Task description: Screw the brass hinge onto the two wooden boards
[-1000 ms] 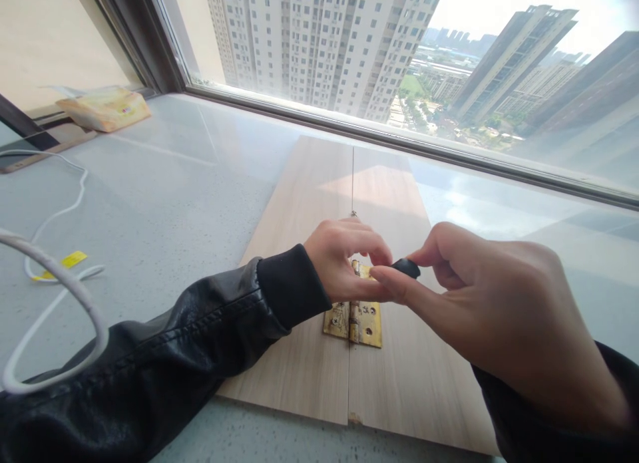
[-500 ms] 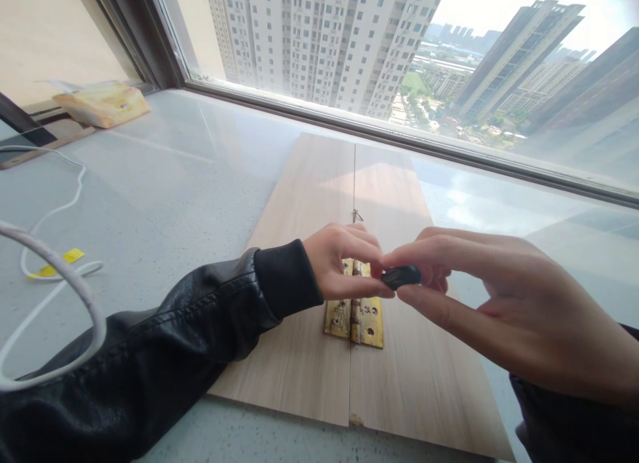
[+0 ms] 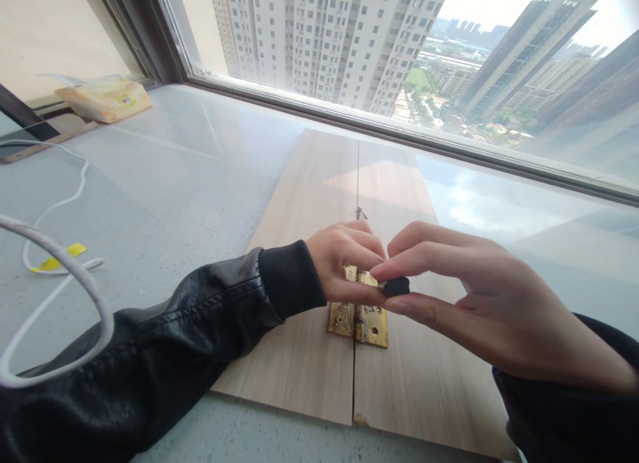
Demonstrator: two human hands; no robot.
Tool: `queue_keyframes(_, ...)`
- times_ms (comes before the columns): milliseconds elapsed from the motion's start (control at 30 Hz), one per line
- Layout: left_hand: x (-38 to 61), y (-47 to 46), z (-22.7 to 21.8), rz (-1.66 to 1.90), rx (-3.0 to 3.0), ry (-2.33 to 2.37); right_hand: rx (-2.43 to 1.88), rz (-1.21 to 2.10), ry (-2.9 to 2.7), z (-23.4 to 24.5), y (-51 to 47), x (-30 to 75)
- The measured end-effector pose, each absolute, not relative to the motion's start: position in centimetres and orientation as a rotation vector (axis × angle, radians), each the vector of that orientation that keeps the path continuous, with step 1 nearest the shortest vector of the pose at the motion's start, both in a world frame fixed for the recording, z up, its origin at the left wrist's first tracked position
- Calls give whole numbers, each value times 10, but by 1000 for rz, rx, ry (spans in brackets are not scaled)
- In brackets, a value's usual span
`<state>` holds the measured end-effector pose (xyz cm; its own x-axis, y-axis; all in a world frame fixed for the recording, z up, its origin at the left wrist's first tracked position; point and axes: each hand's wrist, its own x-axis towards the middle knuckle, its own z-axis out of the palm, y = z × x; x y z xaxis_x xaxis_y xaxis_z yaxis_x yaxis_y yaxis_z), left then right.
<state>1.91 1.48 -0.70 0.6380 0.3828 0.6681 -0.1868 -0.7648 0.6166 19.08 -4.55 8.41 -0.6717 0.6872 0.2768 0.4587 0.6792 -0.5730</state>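
Over a brass hinge (image 3: 372, 330), my right hand (image 3: 464, 283) pinches a small black piece (image 3: 398, 287) between thumb and fingertips. A bit of metal seems to show at the piece's left end. My left hand (image 3: 347, 260) is closed at that same end, its thumb and fingers meeting my right fingertips, which partly hide the grip. Screws sit in the hinge's left leaf, while a bare hole shows in its right leaf. The hinge lies across the seam of two pale wooden boards (image 3: 304, 376). A small wire-like metal bit (image 3: 361, 213) rests on the seam farther back.
The boards lie on a speckled pale sill (image 3: 190, 183) below a large window (image 3: 324, 44). A white cable (image 3: 82, 283) with a yellow tag (image 3: 60, 257) loops at the left, partly across my left sleeve. A tissue pack (image 3: 104, 98) stands in the far left corner.
My right hand has turned and shifted slightly left, tilting the black piece so its blunt end faces more toward me. My left hand keeps nearly the same pose. The view has moved slightly.
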Motion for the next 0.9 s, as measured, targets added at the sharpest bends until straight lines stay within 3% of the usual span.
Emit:
queue_keyframes(400, 20, 12, -8, 1265, 2139, 176, -1037, 562, -2372, 80, -48, 184)
queue_keyframes(767, 20, 11, 4, 1416, 2173, 280, -1265, 69, -2125, 66, -45, 190)
queue_keyframes(900, 20, 8, 7, 1346, 2159, 336, -1258, 99, -2163, 66, -43, 194)
